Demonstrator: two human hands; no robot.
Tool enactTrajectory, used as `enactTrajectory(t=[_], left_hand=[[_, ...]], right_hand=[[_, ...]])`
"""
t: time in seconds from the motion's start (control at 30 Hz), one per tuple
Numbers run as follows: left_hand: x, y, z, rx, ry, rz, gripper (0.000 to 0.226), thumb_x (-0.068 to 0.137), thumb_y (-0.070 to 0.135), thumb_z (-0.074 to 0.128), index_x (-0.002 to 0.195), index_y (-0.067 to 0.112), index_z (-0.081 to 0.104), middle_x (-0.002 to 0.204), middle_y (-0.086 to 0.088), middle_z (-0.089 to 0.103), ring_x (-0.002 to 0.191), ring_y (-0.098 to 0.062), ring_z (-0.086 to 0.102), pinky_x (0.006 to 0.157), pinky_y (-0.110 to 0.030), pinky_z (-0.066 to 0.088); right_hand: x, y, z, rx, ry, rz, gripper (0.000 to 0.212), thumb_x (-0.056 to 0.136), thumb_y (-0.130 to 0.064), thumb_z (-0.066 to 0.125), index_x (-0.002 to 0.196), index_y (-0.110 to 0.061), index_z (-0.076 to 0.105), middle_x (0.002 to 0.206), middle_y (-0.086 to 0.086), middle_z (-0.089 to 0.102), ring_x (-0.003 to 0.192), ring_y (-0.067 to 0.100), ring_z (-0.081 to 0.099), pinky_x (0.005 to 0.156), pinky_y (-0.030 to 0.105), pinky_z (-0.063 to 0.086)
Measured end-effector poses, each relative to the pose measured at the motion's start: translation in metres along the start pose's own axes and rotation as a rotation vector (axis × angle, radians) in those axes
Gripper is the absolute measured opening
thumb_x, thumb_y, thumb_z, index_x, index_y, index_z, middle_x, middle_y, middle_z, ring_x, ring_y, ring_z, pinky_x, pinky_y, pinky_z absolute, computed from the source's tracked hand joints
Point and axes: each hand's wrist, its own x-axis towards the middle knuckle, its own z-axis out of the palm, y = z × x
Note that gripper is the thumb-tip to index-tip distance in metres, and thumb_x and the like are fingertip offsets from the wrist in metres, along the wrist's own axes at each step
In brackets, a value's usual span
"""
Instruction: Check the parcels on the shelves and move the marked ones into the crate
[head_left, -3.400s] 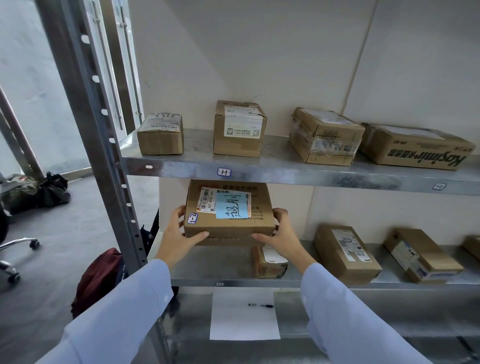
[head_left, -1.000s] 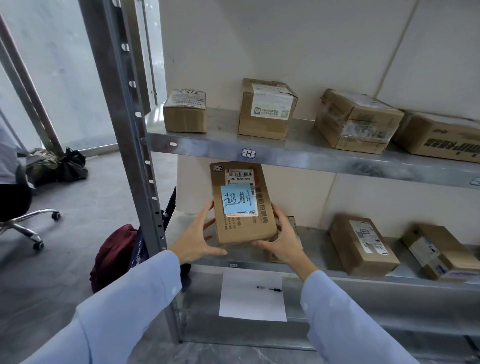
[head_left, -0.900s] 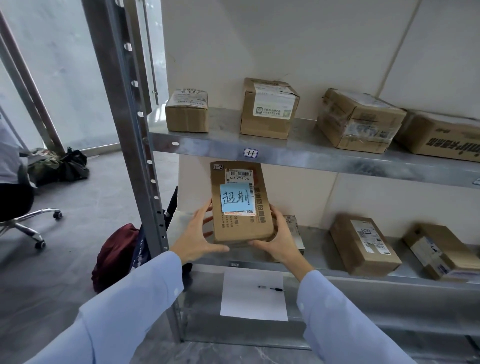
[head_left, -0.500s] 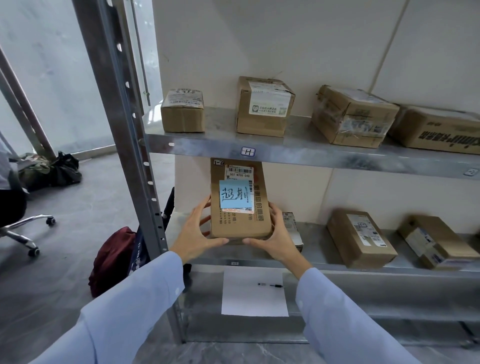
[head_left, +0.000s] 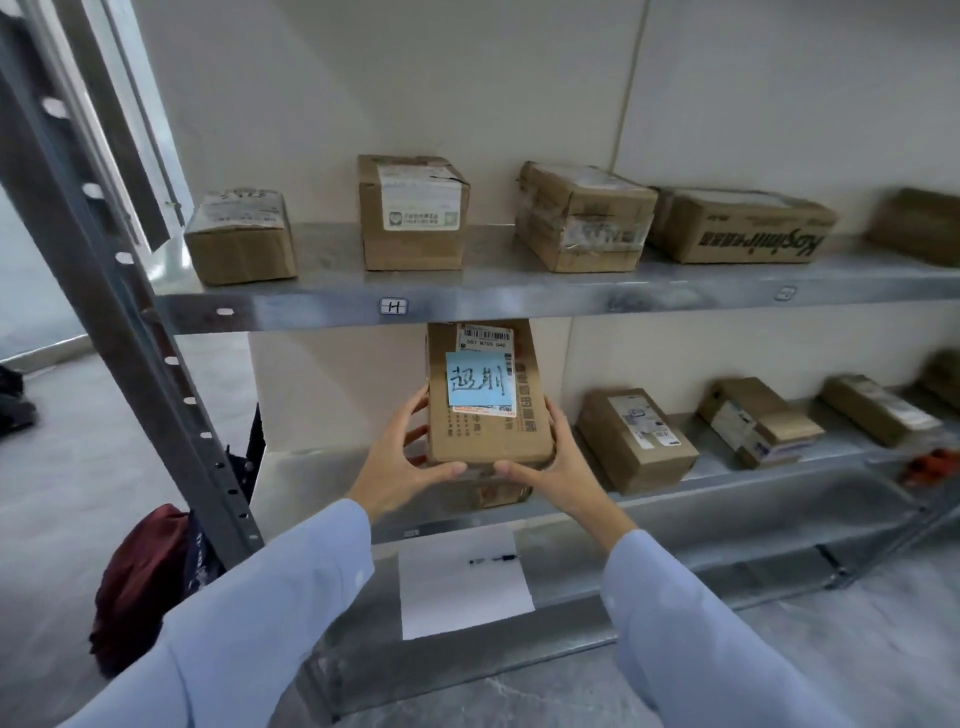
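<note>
I hold a flat cardboard parcel (head_left: 488, 426) upright in front of the middle shelf (head_left: 779, 462). A blue sticky note (head_left: 480, 379) with handwritten characters is stuck on its face, under a barcode label. My left hand (head_left: 400, 462) grips its lower left edge, thumb under the bottom. My right hand (head_left: 550, 465) grips the lower right corner. Behind the parcel a small box (head_left: 498, 493) stands on the shelf, mostly hidden. No crate is in view.
The upper shelf (head_left: 519, 291) carries several cardboard boxes, one printed with a brand name (head_left: 743, 226). More parcels (head_left: 636, 439) lie on the middle shelf to the right. A white sheet (head_left: 462, 582) with a pen (head_left: 492, 559) lies on the bottom shelf. A red bag (head_left: 140, 577) sits by the steel upright (head_left: 130, 312).
I turned the parcel from lying crosswise to standing on end, keeping both hands on it. My view has shifted to the right along the shelves.
</note>
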Motion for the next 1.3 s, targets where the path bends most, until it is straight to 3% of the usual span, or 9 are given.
enactTrajectory(t=[0.13, 0.27, 0.4, 0.63, 0.87, 0.93, 1.07, 1.17, 1.3], left_hand=[[0.013, 0.010, 0.046, -0.003, -0.098, 0.014, 0.096, 0.069, 0.032, 0.086, 0.138, 0.052, 0.022, 0.142, 0.028, 0.033, 0.133, -0.007, 0.035, 0.107, -0.038, 0.035], [0.020, 0.026, 0.108, 0.017, -0.187, 0.052, 0.099, 0.070, 0.030, 0.087, 0.142, 0.050, 0.022, 0.136, 0.032, 0.035, 0.134, -0.006, 0.036, 0.108, -0.037, 0.034], [0.016, 0.050, 0.187, 0.017, -0.281, 0.099, 0.101, 0.069, 0.030, 0.087, 0.145, 0.047, 0.022, 0.148, 0.018, 0.034, 0.138, -0.013, 0.034, 0.113, -0.045, 0.033], [-0.020, 0.112, 0.368, -0.063, -0.523, 0.172, 0.097, 0.066, 0.041, 0.086, 0.137, 0.058, 0.021, 0.152, 0.013, 0.035, 0.137, -0.010, 0.033, 0.111, -0.046, 0.034], [-0.075, 0.173, 0.552, -0.147, -0.757, 0.207, 0.102, 0.066, 0.035, 0.089, 0.145, 0.048, 0.024, 0.137, 0.029, 0.039, 0.132, -0.009, 0.040, 0.098, -0.030, 0.044], [-0.091, 0.188, 0.598, -0.150, -0.843, 0.229, 0.103, 0.065, 0.036, 0.089, 0.145, 0.046, 0.025, 0.143, 0.022, 0.039, 0.132, -0.008, 0.040, 0.099, -0.028, 0.045], [-0.119, 0.217, 0.689, -0.105, -1.017, 0.298, 0.108, 0.057, 0.054, 0.089, 0.144, 0.051, 0.026, 0.148, 0.015, 0.041, 0.134, -0.011, 0.043, 0.103, -0.046, 0.048], [-0.143, 0.238, 0.756, -0.085, -1.130, 0.350, 0.102, 0.059, 0.050, 0.089, 0.140, 0.053, 0.027, 0.145, 0.014, 0.044, 0.129, -0.008, 0.047, 0.099, -0.042, 0.051], [-0.174, 0.261, 0.845, -0.065, -1.276, 0.433, 0.101, 0.068, 0.041, 0.086, 0.147, 0.044, 0.024, 0.143, 0.016, 0.042, 0.124, -0.004, 0.047, 0.096, -0.030, 0.047]], right_hand=[[-0.030, 0.008, -0.042, 0.067, 0.112, 0.058, 0.090, 0.077, -0.039, 0.078, 0.148, -0.040, 0.022, 0.130, -0.020, 0.055, 0.114, -0.007, 0.056, 0.089, 0.018, 0.053], [-0.067, 0.021, -0.094, 0.073, 0.230, 0.100, 0.077, 0.081, -0.038, 0.076, 0.141, -0.046, 0.028, 0.130, -0.018, 0.059, 0.116, 0.002, 0.060, 0.094, 0.032, 0.055], [-0.122, 0.037, -0.158, 0.069, 0.339, 0.133, 0.085, 0.077, -0.046, 0.078, 0.146, -0.039, 0.028, 0.128, -0.021, 0.059, 0.119, 0.002, 0.058, 0.100, 0.039, 0.052], [-0.257, 0.072, -0.291, 0.135, 0.628, 0.238, 0.092, 0.071, -0.059, 0.079, 0.145, -0.044, 0.028, 0.127, -0.021, 0.058, 0.116, 0.008, 0.060, 0.092, 0.046, 0.056], [-0.407, 0.100, -0.409, 0.141, 0.936, 0.294, 0.076, 0.082, -0.043, 0.077, 0.143, -0.040, 0.032, 0.124, -0.018, 0.062, 0.110, 0.007, 0.064, 0.087, 0.043, 0.059], [-0.450, 0.106, -0.435, 0.145, 1.021, 0.295, 0.075, 0.081, -0.042, 0.078, 0.141, -0.039, 0.034, 0.125, -0.018, 0.062, 0.109, 0.007, 0.065, 0.086, 0.044, 0.059], [-0.533, 0.120, -0.477, 0.148, 1.204, 0.330, 0.073, 0.078, -0.044, 0.080, 0.137, -0.043, 0.037, 0.126, -0.015, 0.063, 0.108, 0.007, 0.065, 0.086, 0.045, 0.059], [-0.589, 0.134, -0.504, 0.161, 1.326, 0.380, 0.077, 0.072, -0.053, 0.081, 0.135, -0.048, 0.038, 0.124, -0.017, 0.064, 0.112, 0.010, 0.063, 0.087, 0.046, 0.058], [-0.652, 0.152, -0.545, 0.154, 1.483, 0.418, 0.078, 0.080, -0.042, 0.079, 0.144, -0.038, 0.034, 0.130, -0.016, 0.058, 0.116, 0.008, 0.059, 0.092, 0.045, 0.056]])
